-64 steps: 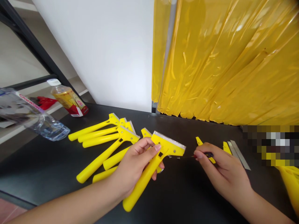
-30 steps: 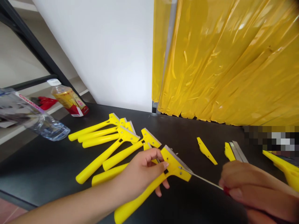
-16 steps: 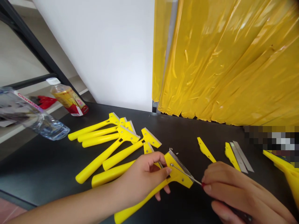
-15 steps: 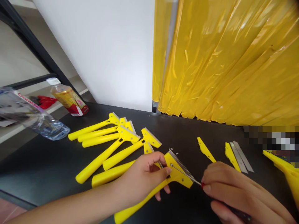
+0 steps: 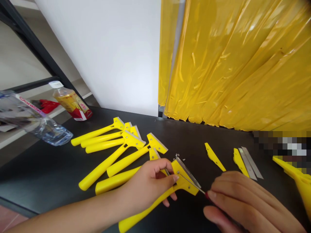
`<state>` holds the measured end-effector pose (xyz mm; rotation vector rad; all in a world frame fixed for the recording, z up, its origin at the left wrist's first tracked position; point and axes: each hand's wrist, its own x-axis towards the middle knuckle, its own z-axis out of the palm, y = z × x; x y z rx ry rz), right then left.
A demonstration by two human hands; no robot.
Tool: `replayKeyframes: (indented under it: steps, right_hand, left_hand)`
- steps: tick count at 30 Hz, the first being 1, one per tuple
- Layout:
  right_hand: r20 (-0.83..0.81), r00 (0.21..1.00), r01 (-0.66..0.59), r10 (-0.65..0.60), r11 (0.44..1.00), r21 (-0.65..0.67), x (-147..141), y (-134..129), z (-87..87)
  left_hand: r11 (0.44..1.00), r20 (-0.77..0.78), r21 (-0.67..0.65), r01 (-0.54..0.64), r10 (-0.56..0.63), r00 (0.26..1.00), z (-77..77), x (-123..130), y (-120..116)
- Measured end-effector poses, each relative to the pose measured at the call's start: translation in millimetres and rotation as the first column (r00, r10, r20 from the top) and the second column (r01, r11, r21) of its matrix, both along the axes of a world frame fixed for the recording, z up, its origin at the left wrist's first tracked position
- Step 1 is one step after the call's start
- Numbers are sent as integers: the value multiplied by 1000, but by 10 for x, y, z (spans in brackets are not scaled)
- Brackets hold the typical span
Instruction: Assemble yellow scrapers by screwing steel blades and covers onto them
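Observation:
My left hand (image 5: 155, 181) pinches the head of a yellow scraper (image 5: 186, 179), whose handle slants down to the lower left. A metal blade lies along the head's upper right edge. In my right hand (image 5: 240, 197) is a screwdriver (image 5: 198, 189) with a thin shaft and a red collar; its tip is at the screw near my left thumb. Most of its handle is hidden by my fingers. Several yellow scrapers with blades (image 5: 114, 158) lie left of the held one, some overlapping. Small screws or nuts (image 5: 177, 155) sit just behind its head.
On the black table (image 5: 48, 174), a loose yellow plate (image 5: 215, 158), another yellow plate (image 5: 240, 161) and metal blades (image 5: 251, 163) lie at right. More yellow parts (image 5: 298, 179) are at the far right. A drink bottle (image 5: 73, 103) and a clear bottle (image 5: 46, 126) are at left.
My right hand has shifted slightly left, with its thumb lower and farther from the fingers. The screwdriver shaft has turned a little steeper. The scraper head has tilted slightly.

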<state>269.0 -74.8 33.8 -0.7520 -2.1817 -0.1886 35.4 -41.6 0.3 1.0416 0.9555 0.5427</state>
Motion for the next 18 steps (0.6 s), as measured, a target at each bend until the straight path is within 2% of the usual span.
replayKeyframes:
  steps: [5, 11, 18]
  right_hand:
    - [30, 997, 67, -67, 998, -18, -26, -24, 15]
    - [54, 985, 165, -163, 985, -42, 7, -36, 28]
    - [32, 998, 55, -53, 997, -57, 3, -9, 12]
  left_hand:
    - [999, -49, 46, -14, 17, 999, -38, -16, -4]
    - [995, -62, 66, -73, 78, 995, 4, -8, 17]
    - [992, -58, 66, -112, 116, 992, 27, 2, 13]
